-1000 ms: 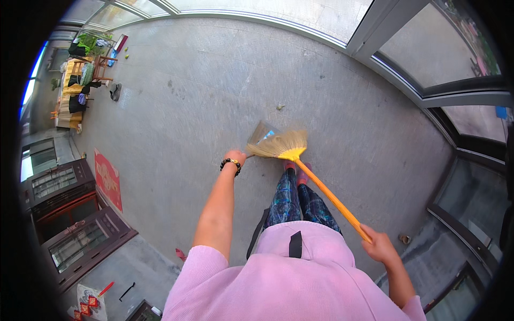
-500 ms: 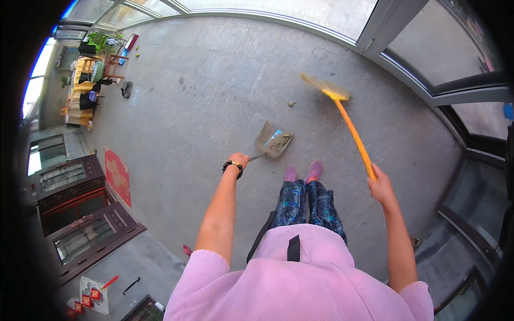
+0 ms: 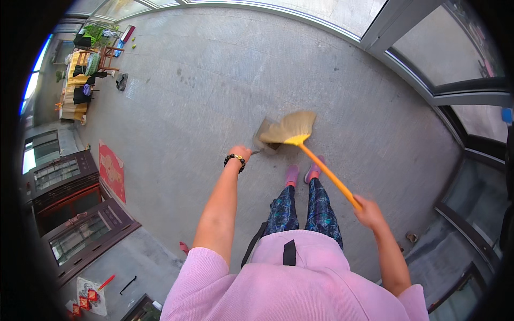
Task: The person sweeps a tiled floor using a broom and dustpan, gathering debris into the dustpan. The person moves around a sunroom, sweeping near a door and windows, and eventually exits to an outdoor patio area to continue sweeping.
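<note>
My left hand (image 3: 240, 153), with a dark beaded bracelet at the wrist, is closed round the handle of a grey dustpan (image 3: 262, 134). The dustpan rests on the floor ahead of my feet, its mouth toward the right. My right hand (image 3: 367, 212) grips the orange handle of a broom (image 3: 331, 174) near its end. The broom's tan bristles (image 3: 293, 125), slightly blurred, lie over the right part of the dustpan and hide most of its inside. Whatever lies in the dustpan cannot be seen now.
Grey tiled floor (image 3: 214, 69) spreads around me. A red mat (image 3: 111, 172) lies at the left before a dark door (image 3: 80, 235). Far left stand a cloth-covered table (image 3: 69, 96) and a wooden chair (image 3: 110, 58), with shoes (image 3: 122, 82) nearby. Framed glass panels (image 3: 444, 48) run along the right.
The broom head has swept left and nearer, from the floor at the right onto the dustpan. My right hand moved slightly left and down. The small debris right of the dustpan no longer shows.
</note>
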`<action>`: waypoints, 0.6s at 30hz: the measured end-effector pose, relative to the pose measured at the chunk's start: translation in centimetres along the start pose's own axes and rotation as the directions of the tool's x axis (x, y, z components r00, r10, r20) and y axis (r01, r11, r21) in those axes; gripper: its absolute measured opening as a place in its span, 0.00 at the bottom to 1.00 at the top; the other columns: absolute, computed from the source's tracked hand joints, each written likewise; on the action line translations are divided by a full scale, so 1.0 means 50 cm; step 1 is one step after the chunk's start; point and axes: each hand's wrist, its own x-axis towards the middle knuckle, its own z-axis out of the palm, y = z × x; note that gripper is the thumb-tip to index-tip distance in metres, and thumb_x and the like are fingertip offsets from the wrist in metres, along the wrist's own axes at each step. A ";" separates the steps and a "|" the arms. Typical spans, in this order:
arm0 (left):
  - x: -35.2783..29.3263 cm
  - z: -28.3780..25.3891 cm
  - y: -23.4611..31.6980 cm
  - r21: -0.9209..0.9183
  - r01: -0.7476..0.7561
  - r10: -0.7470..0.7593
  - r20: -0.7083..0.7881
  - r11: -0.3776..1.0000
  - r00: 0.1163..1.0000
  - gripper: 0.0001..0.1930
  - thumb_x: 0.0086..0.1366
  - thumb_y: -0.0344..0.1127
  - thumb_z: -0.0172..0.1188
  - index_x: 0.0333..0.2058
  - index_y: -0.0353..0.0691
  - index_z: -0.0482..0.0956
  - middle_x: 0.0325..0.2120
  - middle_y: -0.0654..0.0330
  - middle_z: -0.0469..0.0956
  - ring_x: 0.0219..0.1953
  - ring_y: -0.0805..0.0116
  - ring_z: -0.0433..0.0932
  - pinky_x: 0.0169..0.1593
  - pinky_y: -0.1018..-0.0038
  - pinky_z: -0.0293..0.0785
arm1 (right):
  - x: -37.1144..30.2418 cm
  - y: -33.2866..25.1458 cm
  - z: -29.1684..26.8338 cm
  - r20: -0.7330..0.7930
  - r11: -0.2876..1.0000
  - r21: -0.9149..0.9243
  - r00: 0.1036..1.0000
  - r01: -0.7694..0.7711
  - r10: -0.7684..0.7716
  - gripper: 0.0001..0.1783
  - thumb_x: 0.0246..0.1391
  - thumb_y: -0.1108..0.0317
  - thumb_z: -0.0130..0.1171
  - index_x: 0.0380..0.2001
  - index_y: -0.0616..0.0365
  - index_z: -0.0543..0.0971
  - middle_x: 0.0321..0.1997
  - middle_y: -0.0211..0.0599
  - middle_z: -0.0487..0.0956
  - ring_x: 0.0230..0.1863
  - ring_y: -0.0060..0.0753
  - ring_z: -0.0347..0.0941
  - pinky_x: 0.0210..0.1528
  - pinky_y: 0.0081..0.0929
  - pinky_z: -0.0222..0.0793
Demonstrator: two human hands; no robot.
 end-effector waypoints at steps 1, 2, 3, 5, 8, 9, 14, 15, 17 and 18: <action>0.001 0.006 -0.016 0.000 0.010 -0.010 0.057 1.000 0.998 0.19 0.51 0.44 0.45 0.32 0.36 0.76 0.35 0.47 0.74 0.41 0.50 0.71 0.45 0.62 0.66 | -0.059 -0.003 -0.017 -0.012 1.000 0.006 1.000 -0.019 0.019 0.26 0.40 0.68 0.53 0.48 0.53 0.69 0.38 0.51 0.75 0.41 0.47 0.71 0.42 0.33 0.67; -0.001 0.007 -0.023 -0.008 0.012 -0.011 0.055 1.000 0.998 0.19 0.51 0.45 0.45 0.32 0.35 0.76 0.35 0.47 0.74 0.41 0.49 0.71 0.45 0.61 0.66 | -0.113 -0.010 -0.034 -0.027 0.999 0.016 0.999 -0.039 0.039 0.26 0.39 0.69 0.54 0.48 0.53 0.69 0.39 0.50 0.74 0.42 0.46 0.71 0.43 0.31 0.66; -0.003 0.006 -0.024 -0.011 0.002 -0.001 0.057 1.000 0.998 0.20 0.51 0.45 0.45 0.32 0.35 0.76 0.35 0.47 0.74 0.40 0.49 0.70 0.44 0.61 0.66 | -0.165 -0.021 -0.048 -0.040 0.996 0.055 0.996 -0.073 0.075 0.26 0.39 0.69 0.54 0.48 0.54 0.69 0.40 0.50 0.74 0.44 0.45 0.71 0.45 0.29 0.65; -0.019 0.027 -0.054 0.005 -0.048 0.048 0.003 0.999 0.999 0.19 0.51 0.44 0.45 0.29 0.34 0.76 0.29 0.48 0.76 0.33 0.52 0.74 0.40 0.63 0.69 | -0.243 -0.045 -0.060 -0.058 0.986 0.117 0.991 -0.117 0.124 0.27 0.39 0.69 0.54 0.48 0.56 0.68 0.42 0.49 0.74 0.46 0.43 0.70 0.47 0.27 0.64; -0.035 0.047 -0.092 -0.143 -0.003 0.005 0.015 0.990 1.000 0.17 0.51 0.43 0.45 0.25 0.34 0.74 0.21 0.50 0.75 0.23 0.58 0.75 0.32 0.66 0.70 | -0.306 -0.042 -0.040 -0.118 0.962 0.241 0.980 -0.129 0.161 0.27 0.40 0.71 0.53 0.49 0.59 0.67 0.43 0.47 0.74 0.46 0.39 0.70 0.47 0.25 0.63; -0.040 0.056 -0.107 -0.170 -0.002 0.003 0.007 0.986 1.000 0.16 0.52 0.42 0.45 0.24 0.34 0.74 0.18 0.51 0.75 0.19 0.60 0.74 0.30 0.67 0.70 | -0.313 -0.010 -0.017 -0.148 0.945 0.307 0.976 -0.112 0.163 0.27 0.41 0.71 0.53 0.50 0.60 0.67 0.44 0.47 0.74 0.46 0.37 0.70 0.48 0.25 0.63; -0.056 0.074 -0.162 -0.111 -0.034 0.037 0.029 0.993 0.999 0.15 0.52 0.42 0.45 0.22 0.34 0.72 0.16 0.52 0.74 0.17 0.62 0.74 0.27 0.68 0.70 | -0.274 0.058 0.063 -0.195 0.872 0.437 0.923 -0.220 0.330 0.27 0.43 0.74 0.50 0.52 0.62 0.63 0.38 0.42 0.74 0.35 0.31 0.72 0.38 0.24 0.66; -0.062 0.077 -0.169 -0.095 -0.038 0.042 0.039 0.995 0.998 0.16 0.52 0.43 0.45 0.21 0.34 0.72 0.16 0.52 0.74 0.17 0.63 0.74 0.27 0.68 0.70 | -0.252 0.051 0.071 -0.194 0.852 0.469 0.913 -0.234 0.358 0.27 0.44 0.74 0.50 0.52 0.62 0.63 0.35 0.41 0.75 0.31 0.29 0.72 0.33 0.23 0.67; -0.076 0.076 -0.169 -0.115 -0.005 0.009 0.035 0.993 0.999 0.16 0.51 0.43 0.45 0.23 0.35 0.73 0.18 0.51 0.75 0.20 0.60 0.75 0.30 0.67 0.70 | -0.197 0.033 0.085 -0.144 0.775 0.562 0.889 -0.288 0.435 0.28 0.45 0.74 0.48 0.53 0.62 0.61 0.27 0.37 0.73 0.22 0.24 0.70 0.23 0.23 0.65; -0.087 0.075 -0.167 -0.126 0.015 -0.010 0.035 0.992 0.999 0.16 0.51 0.44 0.45 0.24 0.35 0.74 0.20 0.51 0.76 0.22 0.59 0.76 0.31 0.66 0.70 | -0.163 0.024 0.093 -0.091 0.716 0.617 0.874 -0.327 0.477 0.28 0.45 0.74 0.48 0.54 0.61 0.60 0.22 0.35 0.72 0.17 0.22 0.67 0.17 0.23 0.63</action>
